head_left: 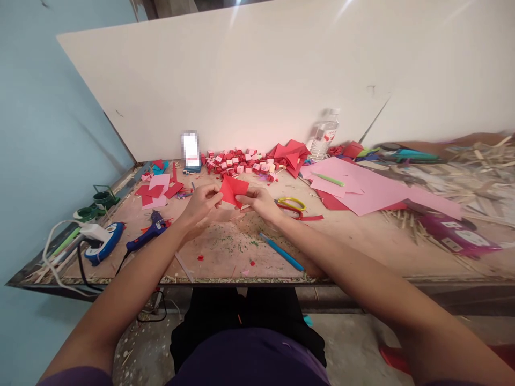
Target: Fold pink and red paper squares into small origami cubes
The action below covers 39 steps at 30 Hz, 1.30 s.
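A folded piece of red paper [232,191] is held up above the middle of the table, a crease running down it. My left hand [206,199] pinches its left edge. At its lower right side, my right hand [257,202] grips it between thumb and fingers. Behind the paper lies a heap of small red and pink folded paper pieces [237,162]. Scissors with yellow and red handles [292,203] rest just right of my right hand. A blue pen [281,252] lies nearer the front edge.
On the left are a blue glue gun [149,231], a power strip [105,244] and paper scraps [160,184]. A phone [190,151] stands at the back. Rightward are a plastic bottle [324,135], pink sheets [362,185], a purple packet [458,236] and thin strips [475,174].
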Tool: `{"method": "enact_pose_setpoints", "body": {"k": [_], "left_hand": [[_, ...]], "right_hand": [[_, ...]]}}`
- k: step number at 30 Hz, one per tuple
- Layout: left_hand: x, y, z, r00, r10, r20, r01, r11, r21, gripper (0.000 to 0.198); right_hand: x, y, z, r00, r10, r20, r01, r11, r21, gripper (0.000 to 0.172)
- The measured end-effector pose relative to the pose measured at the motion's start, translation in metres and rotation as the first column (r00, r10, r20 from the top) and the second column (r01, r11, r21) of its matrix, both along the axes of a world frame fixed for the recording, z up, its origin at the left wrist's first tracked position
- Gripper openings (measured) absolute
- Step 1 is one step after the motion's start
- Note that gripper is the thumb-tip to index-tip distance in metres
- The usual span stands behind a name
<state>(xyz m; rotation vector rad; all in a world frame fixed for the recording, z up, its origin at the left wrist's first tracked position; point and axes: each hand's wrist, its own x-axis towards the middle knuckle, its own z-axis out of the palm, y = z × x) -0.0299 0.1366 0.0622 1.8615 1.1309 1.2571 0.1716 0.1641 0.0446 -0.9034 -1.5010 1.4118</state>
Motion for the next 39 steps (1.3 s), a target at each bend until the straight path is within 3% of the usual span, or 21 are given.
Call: {"method": "enact_pose_setpoints", "body": {"k": [4,11,19,25,31,39], "left_hand": [[0.0,0.0,0.001,0.999,-0.009,-0.033,0.009,1.0,-0.004,0.018],[-0.001,0.001,0.002,0.999,0.033,-0.02,-0.033,0.999,0.009,0.022],[0.001,0.003,0.002,0.999,-0.051,-0.006,0.051,0.998,-0.038,0.016],[-0.001,0.005,0.001,0.998,-0.051,-0.031,0.05,0.998,-0.034,0.015],[-0.006,0.013,-0.007,0.999,-0.014,0.044,0.014,1.0,-0.003,0.019],[-0.006,0.012,-0.005,0.998,-0.024,0.053,0.025,1.0,-0.01,0.018]], "right_hand": [[0.001,0.0,0.001,1.0,-0.001,-0.031,0.0,1.0,-0.031,0.036],[0.002,0.005,-0.003,0.999,-0.011,-0.042,0.008,0.998,-0.06,0.025],[0.001,0.003,-0.004,0.998,0.024,-0.059,-0.027,0.998,-0.052,0.032],[0.003,0.007,-0.007,0.999,0.019,-0.043,-0.021,0.998,-0.051,0.029],[0.004,0.003,-0.003,0.998,0.05,-0.042,-0.053,0.995,-0.079,0.033],[0.005,0.009,-0.008,0.999,0.025,-0.037,-0.028,0.996,-0.086,0.028]]}}
